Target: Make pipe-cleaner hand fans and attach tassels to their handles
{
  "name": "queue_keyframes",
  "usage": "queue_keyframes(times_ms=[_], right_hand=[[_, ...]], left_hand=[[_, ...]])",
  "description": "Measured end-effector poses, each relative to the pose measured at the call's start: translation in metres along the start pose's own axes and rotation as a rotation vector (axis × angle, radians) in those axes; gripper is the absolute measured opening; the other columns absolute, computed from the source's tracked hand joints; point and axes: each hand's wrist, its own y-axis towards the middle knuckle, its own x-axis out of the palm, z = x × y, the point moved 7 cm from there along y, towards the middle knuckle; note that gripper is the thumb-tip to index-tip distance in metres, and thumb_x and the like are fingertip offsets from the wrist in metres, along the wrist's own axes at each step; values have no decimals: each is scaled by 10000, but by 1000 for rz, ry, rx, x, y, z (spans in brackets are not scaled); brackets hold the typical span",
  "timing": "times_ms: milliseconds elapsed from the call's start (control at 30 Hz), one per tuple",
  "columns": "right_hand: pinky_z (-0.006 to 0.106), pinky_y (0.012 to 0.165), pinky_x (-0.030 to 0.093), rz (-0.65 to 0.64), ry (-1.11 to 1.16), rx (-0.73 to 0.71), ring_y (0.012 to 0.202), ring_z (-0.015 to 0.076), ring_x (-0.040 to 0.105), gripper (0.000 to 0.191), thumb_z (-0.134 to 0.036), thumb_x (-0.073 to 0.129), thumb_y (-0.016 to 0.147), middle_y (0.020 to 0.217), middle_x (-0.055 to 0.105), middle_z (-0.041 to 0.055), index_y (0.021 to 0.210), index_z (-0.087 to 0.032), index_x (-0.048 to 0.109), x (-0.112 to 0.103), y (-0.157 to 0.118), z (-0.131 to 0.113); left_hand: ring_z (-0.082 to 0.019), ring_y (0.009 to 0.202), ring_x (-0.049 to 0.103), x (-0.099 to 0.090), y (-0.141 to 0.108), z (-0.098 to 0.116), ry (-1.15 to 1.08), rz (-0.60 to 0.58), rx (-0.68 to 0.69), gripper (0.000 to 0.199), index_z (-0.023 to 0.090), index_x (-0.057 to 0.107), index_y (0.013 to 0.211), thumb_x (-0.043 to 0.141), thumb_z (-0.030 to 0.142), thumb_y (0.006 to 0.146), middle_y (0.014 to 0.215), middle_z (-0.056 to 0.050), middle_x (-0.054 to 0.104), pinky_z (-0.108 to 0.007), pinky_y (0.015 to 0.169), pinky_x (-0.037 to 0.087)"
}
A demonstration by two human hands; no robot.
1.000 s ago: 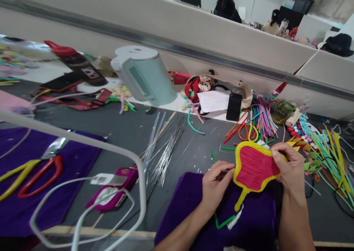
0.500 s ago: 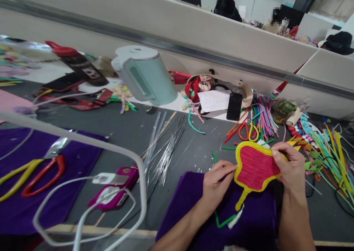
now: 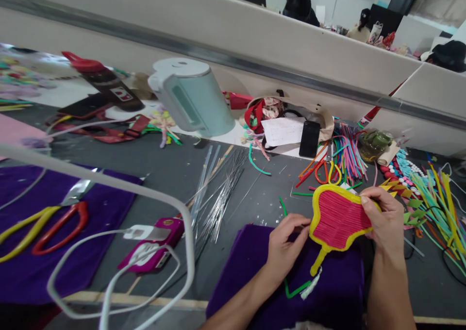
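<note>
My right hand [image 3: 384, 218] grips the right side of a fan-shaped craft piece [image 3: 340, 216], thumb in front. It has a pink ribbed face, a yellow fuzzy border, a short yellow handle and a white tassel [image 3: 311, 286] at its end. At its left edge is my left hand [image 3: 289, 242], thumb and fingers closed together; what they pinch, if anything, is too small to make out. A bent green pipe cleaner [image 3: 298, 291] shows below my left hand, beside the tassel. Beneath both hands is a folded purple cloth [image 3: 243, 267].
Thin metal wires [image 3: 222, 199] lie left of the cloth. Large scissors [image 3: 60, 216], a magenta power bank [image 3: 156, 247] and a looping white cable [image 3: 191, 242] are further left. A kettle [image 3: 204, 99], phone [image 3: 309, 139], small scissors [image 3: 327, 172] and pipe cleaners [image 3: 349, 155] stand or lie behind.
Both hands and the fan-shaped piece have shifted very slightly right in view. My left fingertips have drawn slightly back from the yellow border. My right hand keeps its grip.
</note>
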Motion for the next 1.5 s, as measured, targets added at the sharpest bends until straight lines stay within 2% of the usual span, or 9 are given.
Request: queue_keyframes(times_ms=[500, 833, 933, 1067, 1167, 1333, 1500], right_hand=[[233, 602, 443, -5, -28, -26, 640, 140, 559, 47, -223, 658, 804, 714, 637, -15, 760, -210, 668, 1, 0, -4], [223, 601, 445, -5, -25, -29, 648, 135, 562, 41, -214, 659, 808, 719, 640, -19, 769, -216, 671, 2, 0, -5], [224, 602, 445, -5, -30, -27, 649, 135, 561, 39, -208, 660, 807, 721, 640, -18, 770, -214, 671, 2, 0, -5], [226, 613, 449, -7, -14, -27, 659, 135, 568, 33, -207, 663, 807, 732, 644, -17, 776, -213, 674, 2, 0, -4], [226, 617, 449, -5, -8, -28, 661, 135, 572, 35, -206, 662, 807, 732, 646, -17, 775, -213, 675, 1, 0, -3], [225, 593, 439, -20, 8, -10, 639, 132, 562, 38, -215, 661, 813, 722, 636, -21, 776, -214, 668, 2, 0, -1], [223, 596, 433, -26, 11, -9, 641, 132, 565, 41, -216, 660, 813, 719, 631, -24, 772, -214, 662, 2, 0, -1]], left_hand=[[-125, 720, 649, 0, -2, 3, 15, -35, 74, 256, 219, 741, 988, 616, 53, 837, 821, -36, 680, -213, 642, 514], [-129, 687, 625, 0, -9, -8, -30, 44, -81, 150, 194, 733, 902, 663, 94, 816, 766, -30, 667, -206, 595, 501], [-126, 671, 618, 0, -1, 0, -12, 7, -51, 145, 184, 729, 907, 641, 96, 832, 757, -30, 666, -213, 598, 494], [-148, 783, 632, -2, 13, 15, 46, -37, 41, 212, 198, 739, 1001, 618, 104, 854, 862, -56, 682, -256, 705, 504], [-156, 812, 628, -4, 17, 10, -20, 13, -43, 228, 214, 731, 1054, 608, 147, 874, 889, -56, 662, -263, 705, 504], [-141, 735, 598, 1, 14, -7, -209, 91, -205, 144, 216, 749, 957, 647, 194, 857, 817, -33, 620, -239, 624, 474], [-124, 695, 546, 5, 16, -7, -207, 106, -259, 91, 202, 754, 877, 673, 207, 837, 739, -13, 583, -225, 616, 433]])
